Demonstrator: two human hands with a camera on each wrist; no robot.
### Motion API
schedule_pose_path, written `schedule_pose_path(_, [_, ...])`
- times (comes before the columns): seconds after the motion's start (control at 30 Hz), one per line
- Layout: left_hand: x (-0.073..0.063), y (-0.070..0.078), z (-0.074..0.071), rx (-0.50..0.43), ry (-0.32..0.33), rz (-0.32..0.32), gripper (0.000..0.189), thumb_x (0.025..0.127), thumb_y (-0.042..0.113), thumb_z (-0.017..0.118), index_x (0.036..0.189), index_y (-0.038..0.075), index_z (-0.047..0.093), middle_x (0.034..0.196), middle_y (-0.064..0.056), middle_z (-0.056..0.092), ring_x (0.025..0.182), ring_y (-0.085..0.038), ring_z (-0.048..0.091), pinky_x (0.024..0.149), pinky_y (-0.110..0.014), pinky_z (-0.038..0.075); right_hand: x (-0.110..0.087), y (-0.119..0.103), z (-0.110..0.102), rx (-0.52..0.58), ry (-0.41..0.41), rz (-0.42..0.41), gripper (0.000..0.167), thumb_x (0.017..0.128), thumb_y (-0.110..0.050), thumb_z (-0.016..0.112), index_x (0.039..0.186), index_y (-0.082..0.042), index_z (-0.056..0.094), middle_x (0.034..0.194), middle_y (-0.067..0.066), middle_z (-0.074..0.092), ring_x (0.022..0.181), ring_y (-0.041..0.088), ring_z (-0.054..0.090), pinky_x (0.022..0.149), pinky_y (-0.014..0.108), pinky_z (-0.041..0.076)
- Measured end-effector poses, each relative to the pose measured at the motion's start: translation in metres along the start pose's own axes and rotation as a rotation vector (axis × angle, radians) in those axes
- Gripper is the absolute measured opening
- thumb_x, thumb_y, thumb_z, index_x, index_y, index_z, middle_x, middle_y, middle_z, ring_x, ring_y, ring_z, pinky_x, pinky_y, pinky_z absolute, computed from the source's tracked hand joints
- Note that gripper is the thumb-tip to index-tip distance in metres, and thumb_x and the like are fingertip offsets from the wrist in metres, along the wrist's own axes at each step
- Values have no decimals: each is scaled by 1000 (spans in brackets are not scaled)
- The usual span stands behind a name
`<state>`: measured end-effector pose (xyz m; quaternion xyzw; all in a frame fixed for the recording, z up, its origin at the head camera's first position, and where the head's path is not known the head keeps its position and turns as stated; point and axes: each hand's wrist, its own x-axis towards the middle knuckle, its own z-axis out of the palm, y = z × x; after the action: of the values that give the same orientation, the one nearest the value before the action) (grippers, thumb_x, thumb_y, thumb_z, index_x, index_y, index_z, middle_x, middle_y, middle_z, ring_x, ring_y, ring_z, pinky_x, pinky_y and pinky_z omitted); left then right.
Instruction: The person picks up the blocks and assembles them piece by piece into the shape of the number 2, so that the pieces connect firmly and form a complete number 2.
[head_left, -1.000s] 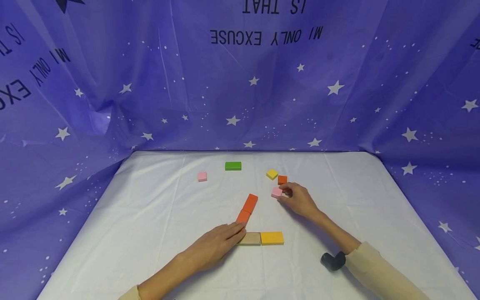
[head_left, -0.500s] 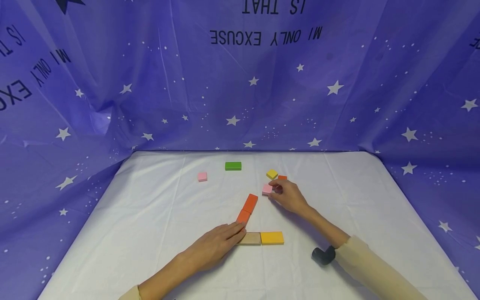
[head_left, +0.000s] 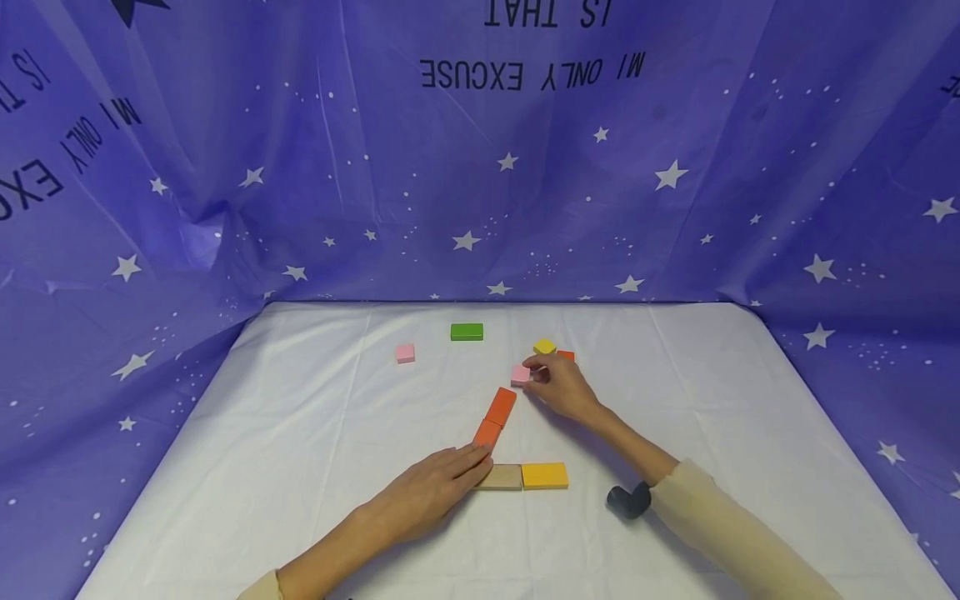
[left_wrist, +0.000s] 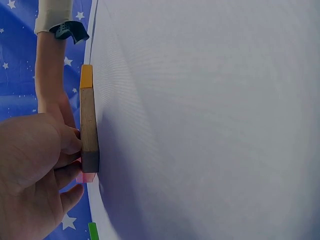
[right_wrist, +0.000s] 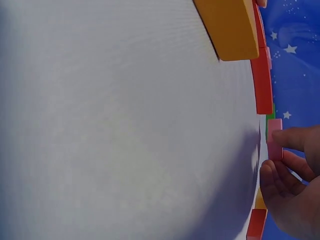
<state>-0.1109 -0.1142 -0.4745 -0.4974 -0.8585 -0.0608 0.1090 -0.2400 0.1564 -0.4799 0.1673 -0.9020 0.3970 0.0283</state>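
My right hand (head_left: 564,387) pinches a small pink block (head_left: 521,376) between thumb and fingers, just beyond the far end of two orange-red blocks (head_left: 501,407) laid end to end. In the right wrist view the pink block (right_wrist: 274,137) sits at the fingertips. My left hand (head_left: 431,492) rests with its fingers extended on the near end of the orange-red pair and the left end of a plain wooden block (head_left: 502,477), covering both ends. A yellow-orange block (head_left: 545,476) abuts the wooden one on its right. In the left wrist view the wooden block (left_wrist: 89,127) stands beside the thumb.
Behind my right hand lie a small yellow block (head_left: 544,345) and a partly hidden orange-red block (head_left: 566,356). A green block (head_left: 467,332) and another pink block (head_left: 405,353) lie farther back on the white cloth (head_left: 300,433). A purple starry curtain (head_left: 480,192) surrounds the table.
My right hand has moved left and slightly away with the pink block, from beside the small orange-red block to the far end of the orange-red pair. The left hand has stayed still.
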Motion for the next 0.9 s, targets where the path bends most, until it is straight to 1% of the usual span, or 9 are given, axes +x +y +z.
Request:
schedule_pose_path(0.13, [0, 0, 0, 3, -7, -2, 47, 93, 7, 67, 139, 0, 57, 145, -15, 52, 133, -25, 50, 106, -38, 44, 2, 0, 3, -8, -12, 6, 32, 83, -3, 78, 114, 1, 71, 98, 9, 70, 85, 19, 65, 78, 36, 57])
schedule_pose_path(0.37, [1, 0, -1, -6, -10, -3, 47, 93, 7, 67, 139, -1, 56, 145, -16, 52, 133, -25, 49, 106, -38, 44, 4, -1, 7, -19, -27, 43, 31, 84, -5, 78, 114, -1, 71, 97, 7, 70, 86, 18, 64, 78, 35, 56])
schedule_pose_path(0.63, [0, 0, 0, -16, -9, -4, 47, 93, 6, 66, 139, -1, 56, 145, -16, 51, 134, -25, 49, 106, -38, 44, 5, -3, 8, -34, -41, 27, 32, 84, -7, 78, 115, 0, 72, 100, 9, 70, 88, 20, 63, 79, 37, 55])
schedule_pose_path(0.9, [1, 0, 0, -7, -2, -1, 47, 93, 6, 67, 138, -1, 57, 145, -15, 52, 133, -25, 50, 106, -38, 44, 6, -2, 9, -49, -58, 35, 33, 86, -13, 79, 117, -4, 72, 105, 7, 71, 93, 21, 63, 84, 39, 54])
